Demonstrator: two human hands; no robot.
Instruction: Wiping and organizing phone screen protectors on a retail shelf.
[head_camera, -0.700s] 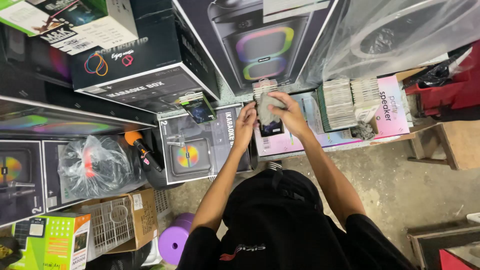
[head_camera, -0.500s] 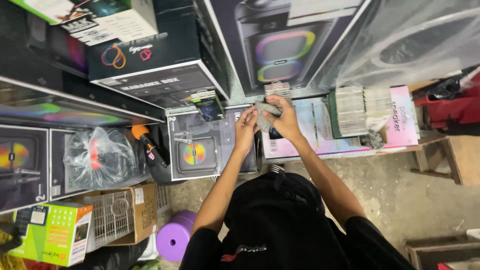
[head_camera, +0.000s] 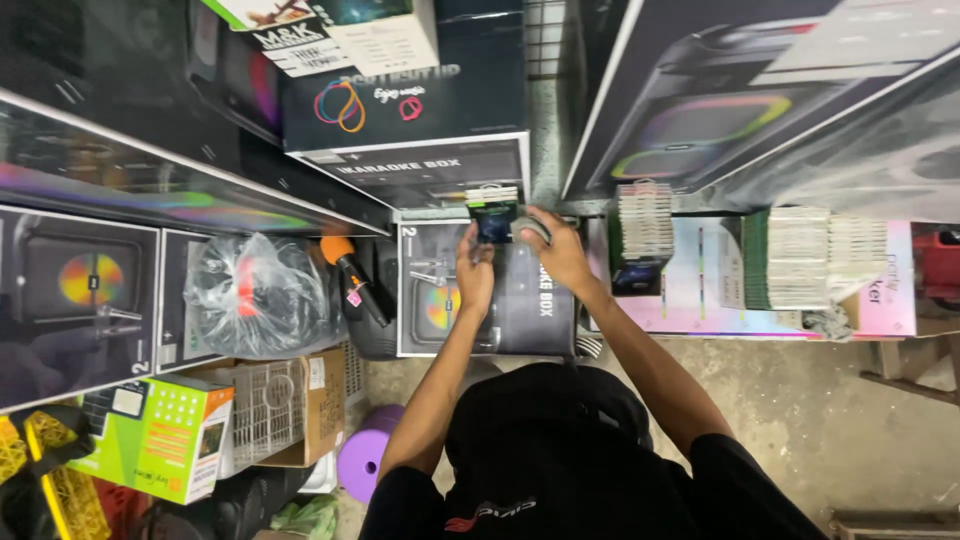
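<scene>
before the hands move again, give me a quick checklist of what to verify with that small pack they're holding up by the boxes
1. Left hand on the small pack: ok, its fingers touch the lower edge.
2. Right hand closed round a grey object: ok, though what the object is, cannot tell.
3. Pack held level: cannot tell, it is small and partly hidden by the fingers.
4. Black box under the hands lying flat: ok.
5. Stacked packs to the right apart from the right hand: ok, a gap shows.
6. Orange-headed microphone apart from the left arm: ok.
</scene>
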